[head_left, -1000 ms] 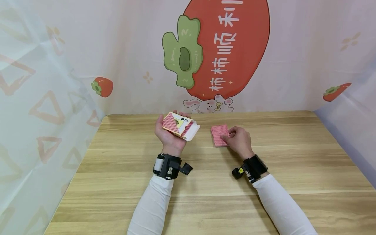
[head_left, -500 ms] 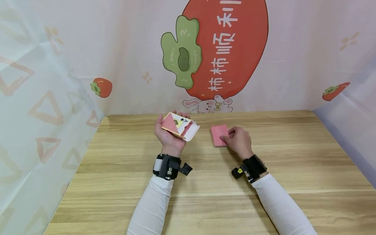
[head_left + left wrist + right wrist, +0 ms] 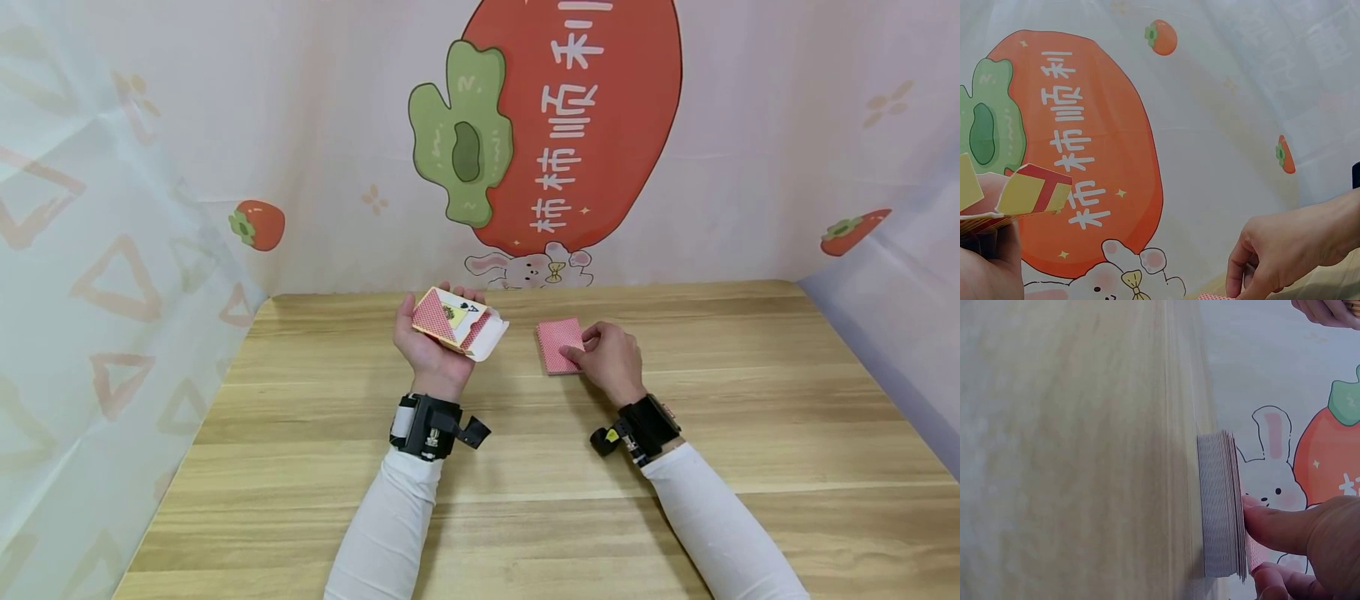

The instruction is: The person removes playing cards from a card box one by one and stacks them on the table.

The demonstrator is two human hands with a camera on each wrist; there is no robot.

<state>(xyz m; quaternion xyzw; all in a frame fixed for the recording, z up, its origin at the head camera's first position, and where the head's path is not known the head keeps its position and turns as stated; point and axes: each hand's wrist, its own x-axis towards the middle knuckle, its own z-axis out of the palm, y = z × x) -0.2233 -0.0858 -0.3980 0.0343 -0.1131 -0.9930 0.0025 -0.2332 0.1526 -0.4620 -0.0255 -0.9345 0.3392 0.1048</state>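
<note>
My left hand (image 3: 437, 368), palm up, holds a playing-card box (image 3: 452, 318) above the table. The box has a red-patterned back and an ace of spades on its front, and its white end flap hangs open to the right. Yellow and red flaps (image 3: 1038, 190) of it show in the left wrist view. To the right, a squared deck of playing cards (image 3: 557, 343) lies face down on the table. My right hand (image 3: 617, 363) grips its near right corner, thumb (image 3: 1279, 526) on top and fingers curled at the side. Thick stacked card edges (image 3: 1219, 506) face the right wrist view.
The wooden table (image 3: 517, 517) reaches back to a printed cloth backdrop (image 3: 330, 150) with a large red persimmon and a rabbit. Cloth also hangs along the left and right sides. Each wrist wears a black strapped camera mount (image 3: 427, 425).
The head view has shifted very slightly. Both hands, the box and the deck otherwise hold the same places.
</note>
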